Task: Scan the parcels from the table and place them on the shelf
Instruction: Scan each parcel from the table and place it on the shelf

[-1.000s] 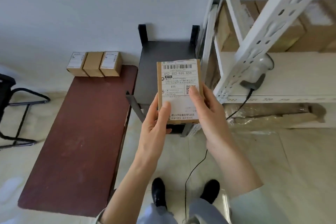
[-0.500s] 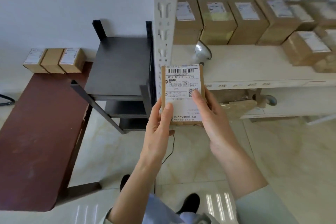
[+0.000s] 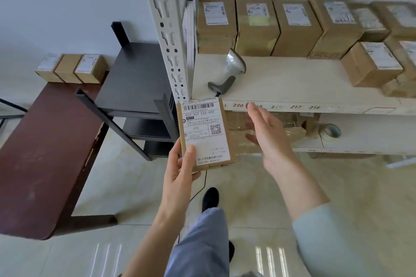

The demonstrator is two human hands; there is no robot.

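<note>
- Head view: a person's left hand point(image 3: 180, 177) grips a flat cardboard parcel point(image 3: 206, 135) by its lower left corner, thumb pressed on the white shipping label, holding it up in front of the shelf's point(image 3: 315, 105) numbered front edge.
- The parcel's long axis runs near-upright, tilted slightly left at the top; the barcode end points up and away, towards the shelf, label facing the camera.
- The right hand point(image 3: 267, 139), fingers spread and holding nothing, hovers just right of the parcel without touching it.
- The handheld barcode scanner point(image 3: 229, 72) lies on the shelf board, up and slightly left of the right fingertips point(image 3: 251, 105); that hand is the nearer one, so a reach for the scanner looks likely.
</note>
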